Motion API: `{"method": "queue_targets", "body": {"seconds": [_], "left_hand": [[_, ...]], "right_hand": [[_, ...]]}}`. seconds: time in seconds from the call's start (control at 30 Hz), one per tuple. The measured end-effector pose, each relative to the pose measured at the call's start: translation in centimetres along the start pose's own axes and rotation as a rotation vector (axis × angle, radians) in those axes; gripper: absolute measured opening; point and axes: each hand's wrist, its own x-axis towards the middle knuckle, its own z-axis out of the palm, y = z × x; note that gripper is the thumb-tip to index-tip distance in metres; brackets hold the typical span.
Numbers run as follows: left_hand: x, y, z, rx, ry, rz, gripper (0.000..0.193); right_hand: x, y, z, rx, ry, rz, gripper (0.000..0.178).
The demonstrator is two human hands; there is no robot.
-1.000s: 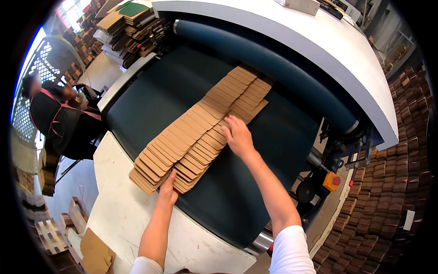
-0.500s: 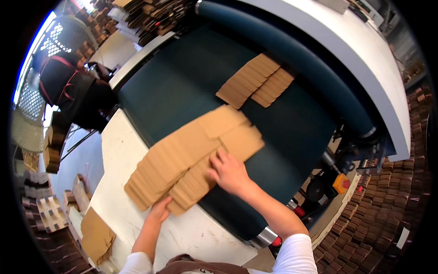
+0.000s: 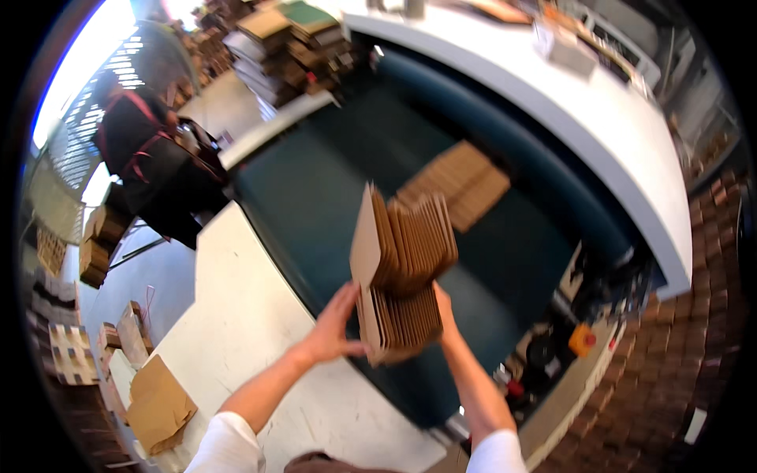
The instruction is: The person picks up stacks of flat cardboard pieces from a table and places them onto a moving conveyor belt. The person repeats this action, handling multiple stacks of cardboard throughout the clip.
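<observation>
Two hands clamp one block of cardboard pieces [image 3: 402, 284] between them. The left hand [image 3: 330, 325] lies against the block's left face, fingers and thumb spread apart; the right hand [image 3: 446, 311] presses on the right side, and how its fingers stand cannot be told, as the block partly hides them. The block stands on edge in two tiers, one behind the other, with too many thin pieces to count through the blur. It is over the dark belt [image 3: 303, 197], toward the near edge; whether its underside touches the belt cannot be made out.

A second group of cardboard pieces [image 3: 457, 185], in two rows side by side, lies flat on the belt near its far edge. One blue roller [image 3: 512, 130] spans that edge, below one white housing [image 3: 631, 134]. One white worktop [image 3: 244, 307] borders the belt's near edge, with one torn brown sheet [image 3: 160, 406] just past its left edge. One yellow box with a red button [image 3: 583, 340] sits beyond the belt's right edge. One other person [image 3: 158, 154], in dark clothing with red straps, stands beyond the worktop's far left corner.
</observation>
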Motion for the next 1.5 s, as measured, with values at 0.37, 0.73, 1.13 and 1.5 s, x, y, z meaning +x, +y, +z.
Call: {"method": "queue_targets", "body": {"seconds": [0.37, 0.73, 1.13, 1.5], "left_hand": [[-25.7, 8.9, -10.9, -0.221, 0.07, -0.266, 0.102], [-50.4, -1.6, -3.0, -0.521, 0.119, -0.729, 0.085], [-52.3, -2.8, -7.5, -0.179, 0.208, -0.436, 0.1], [-45.0, -4.0, -12.7, -0.551, 0.08, -0.235, 0.051]], "right_hand": [[-15.0, -15.0, 13.1, -0.27, -0.408, -0.05, 0.041], [-29.7, -0.9, 26.4, -0.761, -0.904, -0.046, 0.042], [-34.7, -16.3, 26.3, -0.161, -0.757, 0.415, 0.083], [-34.3, -13.3, 26.5, -0.271, -0.809, 0.441, 0.07]]}}
